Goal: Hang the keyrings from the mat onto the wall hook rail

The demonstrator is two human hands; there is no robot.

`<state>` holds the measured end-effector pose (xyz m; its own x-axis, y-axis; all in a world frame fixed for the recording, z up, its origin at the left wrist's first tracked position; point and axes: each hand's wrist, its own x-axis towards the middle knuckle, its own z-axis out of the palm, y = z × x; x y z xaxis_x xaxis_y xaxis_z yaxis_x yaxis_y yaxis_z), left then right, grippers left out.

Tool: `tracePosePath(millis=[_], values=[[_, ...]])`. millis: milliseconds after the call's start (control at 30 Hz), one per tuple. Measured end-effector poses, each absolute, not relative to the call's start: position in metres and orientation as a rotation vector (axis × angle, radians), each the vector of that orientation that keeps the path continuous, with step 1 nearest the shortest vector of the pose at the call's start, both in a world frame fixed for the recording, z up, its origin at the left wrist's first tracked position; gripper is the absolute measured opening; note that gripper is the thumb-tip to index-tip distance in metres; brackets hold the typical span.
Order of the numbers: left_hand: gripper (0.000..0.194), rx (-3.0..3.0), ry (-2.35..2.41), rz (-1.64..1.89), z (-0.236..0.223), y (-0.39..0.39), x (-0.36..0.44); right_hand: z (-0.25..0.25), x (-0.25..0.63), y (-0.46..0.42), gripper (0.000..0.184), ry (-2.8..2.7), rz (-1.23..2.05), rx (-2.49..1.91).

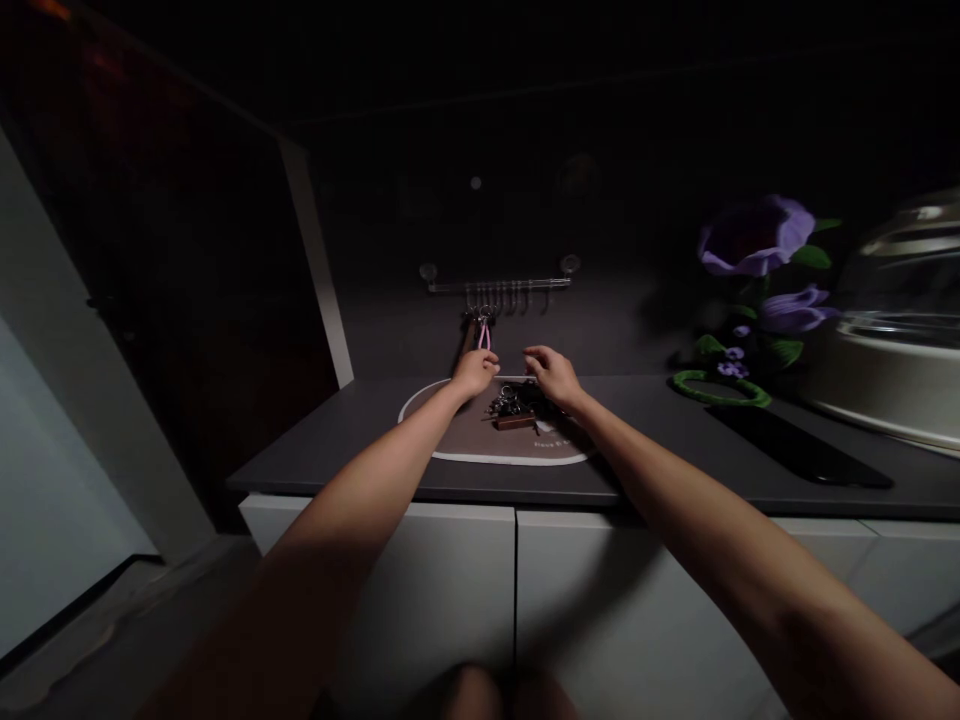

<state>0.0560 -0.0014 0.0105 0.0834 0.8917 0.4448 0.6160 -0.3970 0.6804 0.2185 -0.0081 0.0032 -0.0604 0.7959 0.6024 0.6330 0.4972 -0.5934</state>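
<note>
My left hand (477, 373) is raised over the left part of a brown mat, its fingers loosely bent and a small gap at the tips; I see nothing in it. Just behind it, a pink strap (484, 335) hangs with other key rings from a hook rail (500, 287) on the wall. To the right, my right hand (553, 374) hovers with curved fingers apart and nothing visible between them. Below and between the hands lies a bunch of keys (508, 402) with rings, beside a reddish-brown bar-shaped piece (515, 422). The right hand partly hides the dark things near the keys.
The white-edged mat (465, 440) lies on a dark countertop (322, 450) above white cabinet doors (450, 560). On the right are purple artificial flowers (757, 240), a green ring (720, 390), a flat black object (799, 445) and a large pale domed container (900, 370).
</note>
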Motion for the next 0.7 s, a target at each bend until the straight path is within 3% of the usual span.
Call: tracePosePath(millis=[700], values=[[0.020, 2.279, 1.532, 0.926, -0.034, 0.036, 0.056, -0.013, 0.225, 0.012, 0.019, -2.103, 0.000, -1.389]])
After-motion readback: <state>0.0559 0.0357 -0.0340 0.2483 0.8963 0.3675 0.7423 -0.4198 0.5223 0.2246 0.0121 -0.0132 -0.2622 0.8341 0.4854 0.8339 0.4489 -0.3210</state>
